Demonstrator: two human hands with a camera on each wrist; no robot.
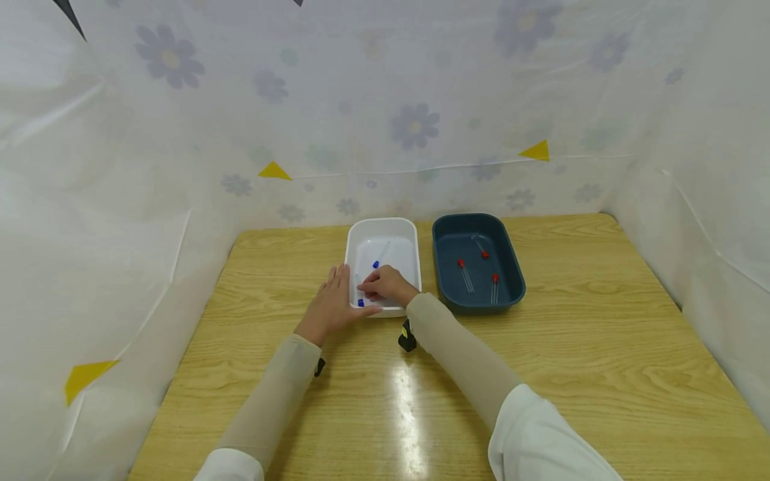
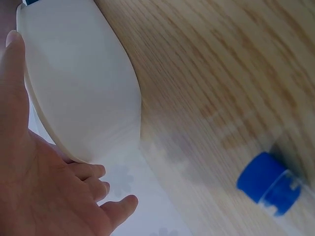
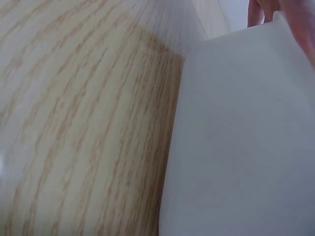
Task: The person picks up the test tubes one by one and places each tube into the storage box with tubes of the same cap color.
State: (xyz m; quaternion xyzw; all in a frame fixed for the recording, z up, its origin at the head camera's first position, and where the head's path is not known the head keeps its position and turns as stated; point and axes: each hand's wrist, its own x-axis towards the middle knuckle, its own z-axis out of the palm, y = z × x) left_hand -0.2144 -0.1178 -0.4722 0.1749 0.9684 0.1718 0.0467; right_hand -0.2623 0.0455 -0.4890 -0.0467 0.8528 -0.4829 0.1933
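Observation:
A white tray (image 1: 414,257) stands on the table, holding two clear test tubes with blue caps. One blue-capped test tube (image 1: 375,264) lies toward the tray's back. The other blue-capped tube (image 1: 361,302) lies at the near left, partly covered by my right hand (image 1: 391,284), which reaches over the front rim with thumb and fingertips pinched at its clear part. My left hand (image 1: 333,304) rests against the tray's near left corner, fingers stretched along the left side, thumb along the front. Another tube with a blue cap (image 2: 266,182) lies on the table in the left wrist view.
Right of the white tray stands a dark blue tray (image 1: 511,284) with three red-capped test tubes (image 1: 466,277) in it. Both trays sit near the back edge of the wooden table (image 1: 601,374). A flowered white sheet (image 1: 361,100) hangs behind and at the sides.

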